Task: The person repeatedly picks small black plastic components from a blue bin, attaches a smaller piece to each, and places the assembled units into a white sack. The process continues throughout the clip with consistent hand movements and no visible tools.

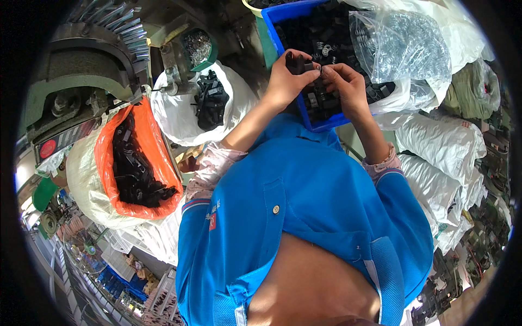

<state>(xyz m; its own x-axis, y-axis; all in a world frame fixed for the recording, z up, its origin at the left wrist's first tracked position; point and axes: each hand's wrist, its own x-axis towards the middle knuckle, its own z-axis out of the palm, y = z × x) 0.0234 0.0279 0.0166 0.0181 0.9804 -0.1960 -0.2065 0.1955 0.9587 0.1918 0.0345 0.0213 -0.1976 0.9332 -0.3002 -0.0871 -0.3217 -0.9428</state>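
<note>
A person's left grip [286,76] is curled closed around a small black part [296,62]. Just beside it, the right grip [350,89] has thumb and fingertips drawn close together; what they pinch cannot be told. Beneath both is a blue bin [328,124] of black pieces; to their right, a clear plastic bag [402,46].

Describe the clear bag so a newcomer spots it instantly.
Find the blue bin under the right hand. Across its right side lies the clear bag. Its see-through plastic, packed with small shiny pieces, sets it apart from the white plastic beside it.
</note>
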